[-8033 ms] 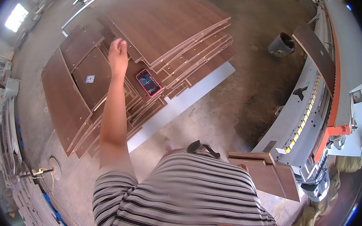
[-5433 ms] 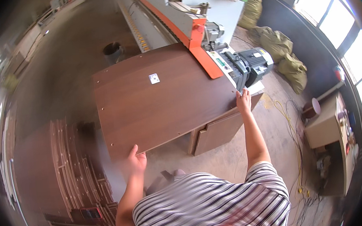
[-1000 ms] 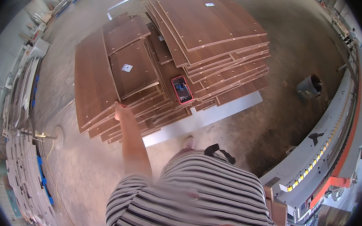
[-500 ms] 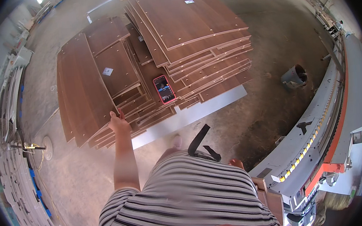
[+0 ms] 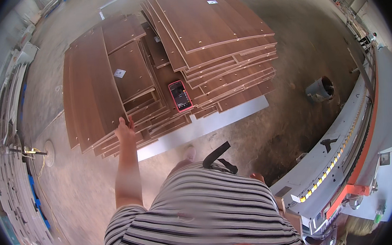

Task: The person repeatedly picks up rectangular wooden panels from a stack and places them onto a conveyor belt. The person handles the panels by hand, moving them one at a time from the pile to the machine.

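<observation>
My left hand (image 5: 125,129) is closed on the near right corner of a long dark-brown wood-grain board (image 5: 91,92), on top of the left stack. Smaller drilled boards lie beside it, one of them (image 5: 131,72) bearing a white label. Past my fingers, a phone (image 5: 180,96) in a red case lies face up on lower boards between the stacks. By the right side of my striped shirt, a small skin-toned patch (image 5: 256,177) seems to be part of my right hand; its fingers cannot be made out.
A taller stack of brown boards (image 5: 215,18) stands at the back right. A white sheet (image 5: 215,125) juts out under the near edge. On the right are a grey bucket (image 5: 320,89) and a long grey machine (image 5: 329,153); black straps (image 5: 217,154) hang at my waist.
The long board's far end has swung right over the smaller boards, with my left hand still on its near corner. The view has shifted slightly.
</observation>
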Demonstrator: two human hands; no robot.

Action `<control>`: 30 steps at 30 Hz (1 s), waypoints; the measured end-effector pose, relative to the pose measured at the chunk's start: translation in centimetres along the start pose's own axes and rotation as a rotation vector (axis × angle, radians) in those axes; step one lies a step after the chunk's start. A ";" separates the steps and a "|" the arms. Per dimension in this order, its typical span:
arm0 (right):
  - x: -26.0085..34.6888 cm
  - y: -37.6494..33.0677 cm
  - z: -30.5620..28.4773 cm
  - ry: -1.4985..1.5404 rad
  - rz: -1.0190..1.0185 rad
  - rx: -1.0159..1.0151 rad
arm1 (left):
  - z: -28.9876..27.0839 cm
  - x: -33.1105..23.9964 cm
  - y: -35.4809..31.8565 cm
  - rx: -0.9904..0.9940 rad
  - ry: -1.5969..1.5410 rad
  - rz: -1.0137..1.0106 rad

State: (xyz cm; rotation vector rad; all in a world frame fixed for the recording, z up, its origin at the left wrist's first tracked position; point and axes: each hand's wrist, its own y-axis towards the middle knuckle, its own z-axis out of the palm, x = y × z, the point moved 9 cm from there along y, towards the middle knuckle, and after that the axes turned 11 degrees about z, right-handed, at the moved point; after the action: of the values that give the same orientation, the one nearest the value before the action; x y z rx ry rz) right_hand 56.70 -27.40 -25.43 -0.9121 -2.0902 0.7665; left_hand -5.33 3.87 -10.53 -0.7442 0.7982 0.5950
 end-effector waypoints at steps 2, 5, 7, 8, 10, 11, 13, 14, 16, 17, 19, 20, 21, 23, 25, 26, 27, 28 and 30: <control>2.3 -0.2 -0.8 0.069 -0.011 0.002 | 1.4 -0.4 1.9 0.026 0.014 0.030; 1.0 1.8 -0.1 0.312 -0.008 0.026 | 2.4 -1.0 3.3 -0.103 0.173 0.039; 0.2 3.0 0.4 0.447 -0.007 0.039 | 2.0 -1.1 3.8 -0.132 0.140 0.056; 0.2 3.3 0.5 0.479 -0.005 0.036 | 1.4 -1.3 3.6 -0.128 0.136 0.071; -0.5 2.3 1.1 0.548 -0.005 0.023 | 1.7 -0.7 2.6 -0.088 0.117 0.074; -1.2 2.0 1.6 0.481 0.011 0.011 | 1.3 -0.3 1.7 -0.081 0.098 0.072; -3.0 1.1 2.3 0.343 0.031 -0.016 | 0.7 0.6 -0.2 -0.067 0.061 0.065; -4.1 0.7 2.9 0.246 0.023 -0.022 | 0.7 1.4 -1.1 -0.014 0.092 0.053; -6.3 0.0 4.0 0.086 0.008 -0.034 | 1.3 3.3 -3.0 0.093 0.152 0.028; -7.4 -0.4 4.6 0.033 0.003 -0.041 | 3.6 4.1 -5.0 0.205 0.144 -0.003; -9.1 -1.2 5.7 -0.056 -0.016 -0.052 | 9.1 3.9 -10.6 0.437 0.120 -0.068; -9.5 -1.4 6.0 -0.102 -0.035 -0.066 | 11.5 4.2 -12.6 0.616 0.151 -0.083; -9.6 -1.5 6.1 -0.157 -0.070 -0.084 | 14.1 3.7 -14.8 0.747 0.147 -0.078; -8.9 -1.2 6.2 -0.306 -0.165 -0.134 | 18.9 2.1 -21.8 1.032 0.107 -0.095; -6.5 -0.1 5.4 -0.457 -0.263 -0.191 | 22.9 -1.5 -29.4 1.384 0.023 0.015; -6.4 0.5 5.3 -0.527 -0.278 -0.239 | 24.4 -3.4 -33.8 1.540 -0.026 0.050; -5.9 1.4 5.4 -0.615 -0.299 -0.269 | 25.4 -5.4 -37.1 1.739 -0.125 0.101; -6.3 2.6 5.1 -0.384 -0.220 -0.198 | 25.4 -7.4 -40.5 1.832 -0.255 0.022; -5.8 3.7 4.5 -0.071 -0.130 -0.145 | 25.1 -11.1 -48.1 2.114 -0.420 -0.333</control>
State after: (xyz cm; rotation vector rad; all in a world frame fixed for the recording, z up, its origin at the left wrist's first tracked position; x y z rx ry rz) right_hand 57.30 -30.88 -32.84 -0.8256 -2.2667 0.5941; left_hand 33.13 -7.71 27.60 1.1572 0.4898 -0.5263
